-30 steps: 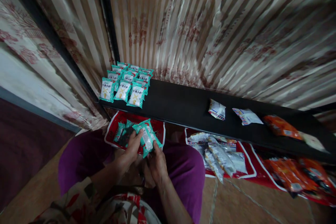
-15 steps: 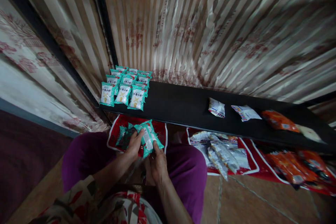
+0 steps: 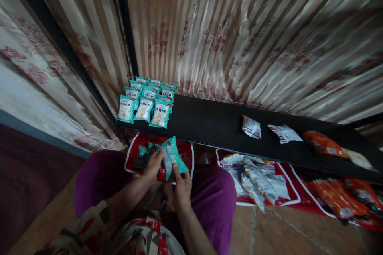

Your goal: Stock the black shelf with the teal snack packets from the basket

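Dim, murky light — edges stretched and softly blurred.

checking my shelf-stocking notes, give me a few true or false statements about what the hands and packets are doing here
1. Both hands, left hand and right hand, hold teal packets. True.
2. The teal stack stands at the right end of the black shelf. False: it stands at the left end.
3. A red tray lies under the held packets. True.
4. The orange packet is in the right hand. False: it lies on the shelf.
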A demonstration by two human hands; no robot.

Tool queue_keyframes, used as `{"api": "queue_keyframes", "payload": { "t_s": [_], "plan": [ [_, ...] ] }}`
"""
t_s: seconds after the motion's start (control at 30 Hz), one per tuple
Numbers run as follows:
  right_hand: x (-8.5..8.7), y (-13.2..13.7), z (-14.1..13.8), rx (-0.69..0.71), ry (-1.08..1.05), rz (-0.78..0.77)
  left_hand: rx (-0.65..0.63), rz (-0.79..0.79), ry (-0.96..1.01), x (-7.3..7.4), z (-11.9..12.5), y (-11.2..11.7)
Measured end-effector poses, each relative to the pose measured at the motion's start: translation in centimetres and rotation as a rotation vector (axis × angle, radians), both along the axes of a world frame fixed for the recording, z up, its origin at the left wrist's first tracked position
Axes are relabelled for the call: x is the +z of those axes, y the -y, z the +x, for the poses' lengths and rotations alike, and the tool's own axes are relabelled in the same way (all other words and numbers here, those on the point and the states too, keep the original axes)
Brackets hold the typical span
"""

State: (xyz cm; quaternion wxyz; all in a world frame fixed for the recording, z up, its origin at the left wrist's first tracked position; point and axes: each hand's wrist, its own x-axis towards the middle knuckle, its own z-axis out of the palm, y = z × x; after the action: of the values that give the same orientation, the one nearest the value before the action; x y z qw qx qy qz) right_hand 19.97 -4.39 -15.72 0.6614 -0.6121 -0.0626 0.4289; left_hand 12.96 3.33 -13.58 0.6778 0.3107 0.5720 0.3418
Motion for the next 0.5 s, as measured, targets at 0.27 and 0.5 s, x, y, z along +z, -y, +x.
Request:
{"api": "queue_keyframes", "payload": {
  "t_s": [0.27, 0.5],
  "plan": [
    [-1.1, 0.9, 0.8, 0.062, 0.571, 0.046, 0.047, 0.006, -0.005, -1.0, 0.0, -0.4],
    [-1.4, 1.9, 1.1, 0.147, 0.975, 0.08, 0.038, 0.011, 0.045, -0.8, 0.0, -0.1]
  ]
}}
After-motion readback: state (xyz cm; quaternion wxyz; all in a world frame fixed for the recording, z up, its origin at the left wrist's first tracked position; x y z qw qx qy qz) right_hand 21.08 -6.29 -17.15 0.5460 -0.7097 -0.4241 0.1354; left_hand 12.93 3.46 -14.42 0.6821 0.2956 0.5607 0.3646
